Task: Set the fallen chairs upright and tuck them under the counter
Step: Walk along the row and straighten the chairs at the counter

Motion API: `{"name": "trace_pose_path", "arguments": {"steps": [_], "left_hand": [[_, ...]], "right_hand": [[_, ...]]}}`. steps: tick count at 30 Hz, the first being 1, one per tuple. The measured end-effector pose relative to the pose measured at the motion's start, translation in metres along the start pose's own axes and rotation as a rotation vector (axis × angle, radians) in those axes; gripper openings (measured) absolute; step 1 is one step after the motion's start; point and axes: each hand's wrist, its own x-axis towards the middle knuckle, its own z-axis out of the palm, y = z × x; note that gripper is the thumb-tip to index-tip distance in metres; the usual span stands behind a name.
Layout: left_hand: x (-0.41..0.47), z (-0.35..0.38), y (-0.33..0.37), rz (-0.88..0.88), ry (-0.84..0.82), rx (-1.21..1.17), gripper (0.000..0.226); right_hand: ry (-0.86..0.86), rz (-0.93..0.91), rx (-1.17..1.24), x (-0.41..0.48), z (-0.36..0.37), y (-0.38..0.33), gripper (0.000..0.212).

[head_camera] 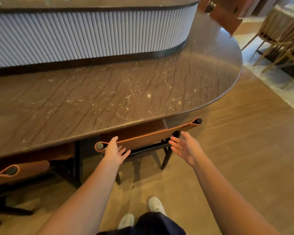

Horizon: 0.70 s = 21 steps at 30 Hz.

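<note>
Chair [143, 139] stands upright, seat pushed in under the counter [109, 99], orange leather backrest just outside the counter edge. Backrest runs diagonally, dark round post ends at lower left and upper right. Left hand [115, 150] rests on the top edge of the backrest near its left post end, fingers [124, 150] spread and loose, not clamped on anything. Right hand [185, 146] is open, palm facing left, fingers apart, hovering just beside the right part of the backrest near the dark frame; contact with the chair cannot be told. Chair sits between the two hands. Second chair [19, 170] of the same orange leather at left, also upright and under the counter. White shoes [155, 205] on the wooden floor [236, 141] below. Pale wooden chairs [282, 46] far right, well apart.
</note>
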Motion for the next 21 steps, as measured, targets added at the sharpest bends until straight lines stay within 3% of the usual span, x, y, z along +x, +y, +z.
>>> {"name": "trace_pose_path", "arguments": {"steps": [7,11,21], "left_hand": [[0.019,0.015,-0.003,0.107,0.177,-0.302,0.03],[0.013,0.017,-0.007,0.145,0.24,-0.319,0.044],[0.009,0.0,-0.004,0.181,0.249,-0.285,0.049]], "right_hand": [[0.009,0.12,-0.037,0.077,-0.005,-0.049,0.03],[0.072,0.24,0.134,0.102,-0.008,-0.058,0.019],[0.066,0.268,0.129,0.107,-0.01,-0.046,0.013]]}}
